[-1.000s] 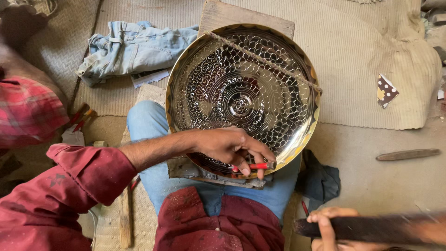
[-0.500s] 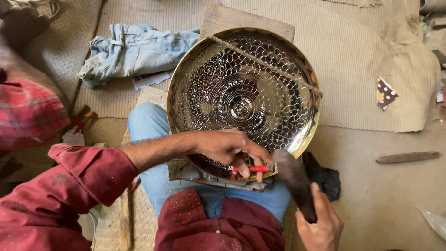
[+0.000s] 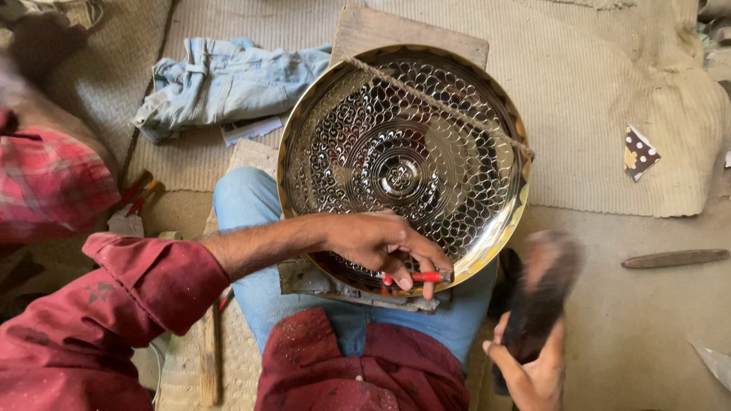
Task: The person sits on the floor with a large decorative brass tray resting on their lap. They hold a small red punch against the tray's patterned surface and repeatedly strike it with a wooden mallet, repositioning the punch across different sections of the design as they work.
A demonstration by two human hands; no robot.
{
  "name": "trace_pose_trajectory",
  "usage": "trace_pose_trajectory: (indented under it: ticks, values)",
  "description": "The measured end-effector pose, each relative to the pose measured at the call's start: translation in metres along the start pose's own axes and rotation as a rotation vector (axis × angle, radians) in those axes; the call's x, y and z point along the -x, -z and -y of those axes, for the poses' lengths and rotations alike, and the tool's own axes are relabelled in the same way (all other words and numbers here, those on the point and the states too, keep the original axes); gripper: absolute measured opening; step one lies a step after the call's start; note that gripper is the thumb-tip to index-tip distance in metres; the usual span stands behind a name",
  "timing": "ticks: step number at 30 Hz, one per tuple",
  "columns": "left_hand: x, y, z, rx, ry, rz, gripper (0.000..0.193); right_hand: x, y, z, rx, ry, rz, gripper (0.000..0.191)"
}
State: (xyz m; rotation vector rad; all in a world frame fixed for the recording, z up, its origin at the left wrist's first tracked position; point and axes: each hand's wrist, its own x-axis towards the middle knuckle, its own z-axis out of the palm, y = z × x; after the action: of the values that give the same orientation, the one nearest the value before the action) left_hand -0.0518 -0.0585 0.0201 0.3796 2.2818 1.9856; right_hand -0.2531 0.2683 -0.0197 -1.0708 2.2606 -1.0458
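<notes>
— What's that on your lap?

— A round brass tray (image 3: 403, 164), shiny, hammered all over in rings of small scale-like dimples around a centre medallion, with a scalloped gold rim. It leans on my knee and a wooden board (image 3: 381, 34), a cord (image 3: 449, 106) stretched across its top.

— And your hands?

— My left hand (image 3: 381, 243) rests on the tray's lower edge, fingers pinched shut around a red-handled punch (image 3: 415, 278). My right hand (image 3: 533, 373) is closed round a dark mallet (image 3: 544, 293), blurred, just right of the tray
</notes>
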Motion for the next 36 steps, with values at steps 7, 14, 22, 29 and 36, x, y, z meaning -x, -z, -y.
trace_pose_trajectory:
  ticks: [7, 14, 22, 29, 36]
  values:
    - [0.001, -0.002, 0.006, 0.158, -0.04, 0.03, 0.058, -0.001, 0.004, -0.004, 0.211, 0.137, -0.063, 0.088]
    - [0.001, -0.001, 0.004, 0.015, -0.058, -0.006, 0.056, -0.006, 0.006, 0.002, 0.333, 0.245, -0.111, 0.08]
    - [0.001, -0.005, -0.001, -0.043, 0.032, -0.083, 0.06, -0.003, 0.002, 0.008, 0.08, 0.081, -0.13, 0.074]
    - [0.0, -0.018, -0.005, 0.151, 0.151, -0.218, 0.058, -0.008, -0.001, 0.028, 0.148, 0.233, -0.129, 0.085]
    - [0.001, -0.013, -0.004, 0.029, -0.014, -0.189, 0.061, -0.008, -0.007, 0.046, -0.526, 0.232, -0.2, 0.077]
